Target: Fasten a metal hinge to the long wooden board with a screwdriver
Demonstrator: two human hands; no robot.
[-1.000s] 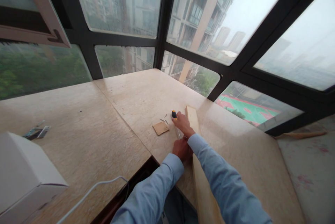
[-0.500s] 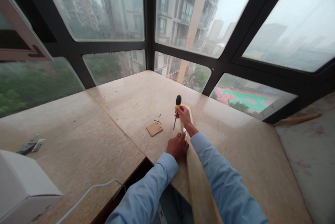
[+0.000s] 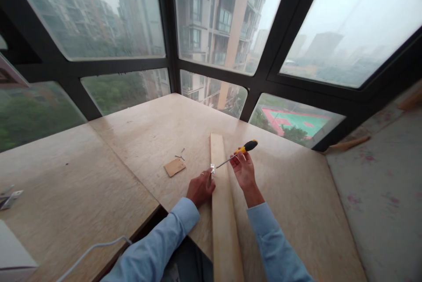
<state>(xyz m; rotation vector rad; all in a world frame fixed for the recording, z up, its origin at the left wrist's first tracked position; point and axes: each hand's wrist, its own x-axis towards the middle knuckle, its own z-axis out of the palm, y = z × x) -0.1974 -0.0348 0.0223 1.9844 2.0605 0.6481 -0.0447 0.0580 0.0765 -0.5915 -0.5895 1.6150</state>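
Observation:
A long wooden board (image 3: pixel 223 220) lies lengthwise before me. My left hand (image 3: pixel 201 188) grips its left edge, the fingers closed against a small silver metal bracket (image 3: pixel 212 168) at that edge. To the right of the board, my right hand (image 3: pixel 243 170) is raised with its fingers closed on a screwdriver (image 3: pixel 246 147). The yellow and black handle points up and right, and the tip slants down to the left, close beside the bracket. Whether the tip touches anything I cannot tell.
Left of the board lie a small brown square piece (image 3: pixel 175 167) and several screws (image 3: pixel 180 156). Metal parts (image 3: pixel 10 199) and a white box (image 3: pixel 15 249) sit at the far left. A white cable (image 3: pixel 95 247) crosses the table (image 3: pixel 108 194) near its front cutout.
My right hand has moved right, off the board, and the screwdriver has swung from nearly upright to a slant across the board. My left hand stays at the bracket. The view has shifted right.

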